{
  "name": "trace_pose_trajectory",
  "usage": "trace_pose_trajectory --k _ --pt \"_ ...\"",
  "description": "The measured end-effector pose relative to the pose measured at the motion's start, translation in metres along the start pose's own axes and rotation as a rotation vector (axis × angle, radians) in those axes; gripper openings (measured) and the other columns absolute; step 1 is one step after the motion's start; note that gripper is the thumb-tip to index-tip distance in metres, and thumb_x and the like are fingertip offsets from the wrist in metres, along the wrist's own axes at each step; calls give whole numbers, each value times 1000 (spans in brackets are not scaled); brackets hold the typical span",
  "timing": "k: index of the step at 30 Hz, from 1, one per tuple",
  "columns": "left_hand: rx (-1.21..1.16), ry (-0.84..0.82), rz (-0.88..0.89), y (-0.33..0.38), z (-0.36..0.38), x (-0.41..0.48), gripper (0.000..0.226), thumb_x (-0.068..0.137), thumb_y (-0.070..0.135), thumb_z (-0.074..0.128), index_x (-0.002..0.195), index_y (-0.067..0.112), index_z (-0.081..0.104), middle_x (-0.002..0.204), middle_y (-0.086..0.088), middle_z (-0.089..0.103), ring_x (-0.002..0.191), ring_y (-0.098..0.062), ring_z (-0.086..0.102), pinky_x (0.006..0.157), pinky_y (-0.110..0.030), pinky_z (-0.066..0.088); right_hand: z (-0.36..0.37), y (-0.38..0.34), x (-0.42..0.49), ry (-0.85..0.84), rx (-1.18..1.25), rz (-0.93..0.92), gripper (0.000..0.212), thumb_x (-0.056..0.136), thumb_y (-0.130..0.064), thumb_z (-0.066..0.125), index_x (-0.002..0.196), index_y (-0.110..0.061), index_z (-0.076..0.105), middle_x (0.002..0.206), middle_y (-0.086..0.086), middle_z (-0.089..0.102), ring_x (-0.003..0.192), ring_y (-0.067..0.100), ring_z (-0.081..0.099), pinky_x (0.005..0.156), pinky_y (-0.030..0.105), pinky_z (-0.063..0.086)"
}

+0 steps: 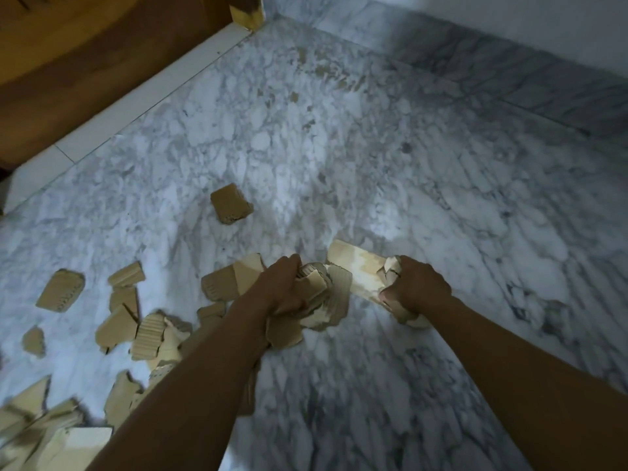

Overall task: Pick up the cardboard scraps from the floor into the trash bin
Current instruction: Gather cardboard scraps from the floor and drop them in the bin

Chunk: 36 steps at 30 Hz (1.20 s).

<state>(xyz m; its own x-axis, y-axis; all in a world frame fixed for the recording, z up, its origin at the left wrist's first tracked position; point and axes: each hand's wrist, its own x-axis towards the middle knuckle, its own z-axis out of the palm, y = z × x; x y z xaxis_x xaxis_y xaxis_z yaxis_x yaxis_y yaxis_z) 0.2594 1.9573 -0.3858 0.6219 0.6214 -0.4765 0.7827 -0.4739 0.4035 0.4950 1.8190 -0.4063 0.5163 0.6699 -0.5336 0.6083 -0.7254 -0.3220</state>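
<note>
Cardboard scraps litter the marble floor, thickest in the lower left of the frame, with a heap at the bottom-left corner and one lone square piece further up, left of centre. Centre frame, the person's left hand is closed round a thick wad of torn pieces, fingers curled tight, corrugated edges sticking out on its right and below. Right hand, right of centre, is also clenched, gripping a smaller crumple and pressing on or holding the end of a long pale strip that lies on the floor between the two hands; cannot tell if the strip is lifted. Wooden furniture fills the upper left, grey wall base upper right. No trash bin in view.

Step in hand: gathering, both hands loaded, bulk of scraps not yet collected. Next move likely calls for carrying these handfuls to the bin, wherever it stands, keeping the grip tight so loose outer pieces do not drop, then returning for the lower-left pile and the lone square.
</note>
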Motion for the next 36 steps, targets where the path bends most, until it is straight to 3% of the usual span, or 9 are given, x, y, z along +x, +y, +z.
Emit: trace_pose_trajectory --k 3,7,11,15,20,25,29,32,36 --pt "-160 -43 -28 -1 -2 -4 74 63 29 86 116 24 34 94 -8 64 84 -28 65 68 -47 54 -2 -1 0 -17 -38 -7 71 73 -59 71 136 -33 49 128 0 61 115 27 60 88 34 47" --pt "-178 -84 -94 -4 -7 -7 57 60 37 87 110 29 60 104 3 65 98 -22 63 72 -28 47 -4 -6 0 -21 -101 -32 57 75 -53 69 126 -33 52 119 -2 63 106 25 62 83 34 49" --pt "-281 -115 -89 -5 -14 -16 66 64 32 86 126 32 62 118 5 66 105 -18 62 83 -32 52 -12 -14 5 -93 -176 -21 40 72 -52 67 106 -32 56 103 -5 64 87 19 60 79 33 53" --pt "-319 -95 -64 -32 -46 -32 62 71 26 83 129 33 61 118 8 65 106 -15 61 88 -35 49 -33 -56 21 -230 -164 25 74 67 -52 80 129 -17 57 122 5 65 110 26 64 90 31 53" --pt "-266 -46 -202 -88 -78 -52 51 74 23 81 122 23 65 118 0 65 111 -22 60 97 -42 49 -56 -117 24 -166 19 -98 69 68 -46 87 125 -15 63 121 8 66 113 28 62 94 37 52" --pt "-251 7 -175 -110 -57 -54 58 82 32 74 136 26 53 133 -6 44 121 -27 50 98 -38 46 -51 -213 26 -178 107 -289 61 69 -44 89 118 -14 67 110 6 68 102 24 64 69 27 47" --pt "-193 79 -200 -109 -41 -41 67 88 38 66 147 34 33 133 -11 37 113 -38 54 92 -42 48 -26 -278 45 -220 24 -354 84 70 -50 87 137 -10 55 131 10 60 112 26 58 85 30 46" --pt "-161 73 -250 -113 -40 -34 79 72 41 81 136 22 39 122 -10 44 108 -35 56 88 -44 51 1 -313 65 -197 -25 -383 93 75 -54 82 145 -7 44 143 15 52 126 32 53 99 35 46" --pt "89 102 -262 -113 -44 -32 64 79 54 67 131 23 45 125 -6 52 121 -32 45 98 -49 36 37 -338 83 -110 -142 -377 91 77 -58 77 148 -14 39 147 16 40 136 36 38 110 42 37"
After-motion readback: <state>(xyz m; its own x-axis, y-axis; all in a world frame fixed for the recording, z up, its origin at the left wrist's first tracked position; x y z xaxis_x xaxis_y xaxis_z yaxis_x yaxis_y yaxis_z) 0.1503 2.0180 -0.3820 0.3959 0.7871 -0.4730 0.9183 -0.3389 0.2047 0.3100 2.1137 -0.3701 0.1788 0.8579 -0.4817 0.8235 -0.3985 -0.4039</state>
